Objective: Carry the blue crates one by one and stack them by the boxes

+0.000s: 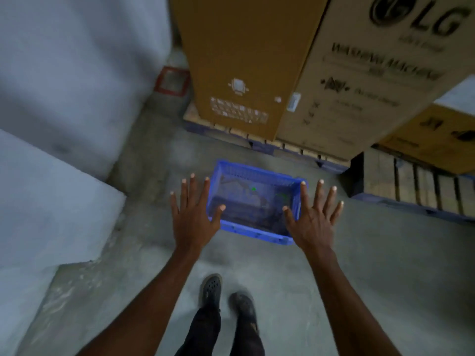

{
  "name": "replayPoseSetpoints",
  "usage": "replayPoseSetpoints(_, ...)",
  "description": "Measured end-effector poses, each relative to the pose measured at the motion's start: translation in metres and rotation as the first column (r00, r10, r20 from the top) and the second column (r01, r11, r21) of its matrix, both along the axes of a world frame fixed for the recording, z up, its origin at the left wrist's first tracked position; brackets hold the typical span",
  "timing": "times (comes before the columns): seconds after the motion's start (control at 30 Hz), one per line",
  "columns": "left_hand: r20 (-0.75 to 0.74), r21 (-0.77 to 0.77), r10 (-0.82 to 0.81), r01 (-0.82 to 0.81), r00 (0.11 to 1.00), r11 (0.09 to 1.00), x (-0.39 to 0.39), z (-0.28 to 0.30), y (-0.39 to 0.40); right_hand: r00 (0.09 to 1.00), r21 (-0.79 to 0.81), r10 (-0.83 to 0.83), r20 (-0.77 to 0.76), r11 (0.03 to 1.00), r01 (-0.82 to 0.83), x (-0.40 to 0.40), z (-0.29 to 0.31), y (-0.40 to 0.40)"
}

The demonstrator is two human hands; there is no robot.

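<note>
Crate (pixel 253 201) is seen alone on the floor (pixel 359 253), near the boxes (pixel 282 73) on their pallet. Left hand (pixel 194 214) and right hand (pixel 312 217) are held spread, gripping nothing. No stack is visible; stacking is judged barely started.

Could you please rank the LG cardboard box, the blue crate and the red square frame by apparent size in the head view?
1. LG cardboard box
2. blue crate
3. red square frame, farther off, so true size unsure
</note>
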State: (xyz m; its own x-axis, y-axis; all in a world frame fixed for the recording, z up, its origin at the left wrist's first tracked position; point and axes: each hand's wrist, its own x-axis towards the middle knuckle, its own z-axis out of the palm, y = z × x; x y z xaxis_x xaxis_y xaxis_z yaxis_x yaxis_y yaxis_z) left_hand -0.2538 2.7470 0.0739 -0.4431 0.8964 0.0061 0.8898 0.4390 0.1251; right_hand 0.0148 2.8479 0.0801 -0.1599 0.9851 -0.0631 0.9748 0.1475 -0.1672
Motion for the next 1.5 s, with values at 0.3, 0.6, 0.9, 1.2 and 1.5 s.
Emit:
replayPoseSetpoints(0.3, 0.021, 0.148, 0.471, -0.469, 0.882, 0.871, 0.015, 0.17, -0.176, 0.95, 0.079, 0.261, -0.174, 0.965, -0.251, -0.079, 0.177, -0.128)
replayPoseSetpoints(0.6, 0.04, 0.266, 0.847, -0.822, 0.531, 0.503, 0.041, 0.202, -0.422, 0.636, 0.023, 0.749, -0.185, 0.65, -0.759, -0.154, 0.205, -0.323)
replayPoseSetpoints(0.9, 0.132, 0.201, 0.991, -0.98, 0.031, 0.004, 0.096, 0.195, -0.722, 0.065, -0.123, 0.98, -0.191, 0.042, -0.991, -0.213, 0.196, -0.611)
replayPoseSetpoints(1.2, 0.157, 0.247, 0.854, -0.817, -0.497, -0.521, 0.19, 0.208, -0.975, -0.437, -0.091, 0.869, -0.235, -0.467, -0.88, -0.231, 0.198, -0.92)
replayPoseSetpoints(1.5, 0.171, 0.227, 0.611, -0.572, -0.773, -0.788, 0.222, 0.194, -1.184, -0.714, -0.098, 0.624, -0.318, -0.771, -0.63, -0.256, 0.181, -1.202)
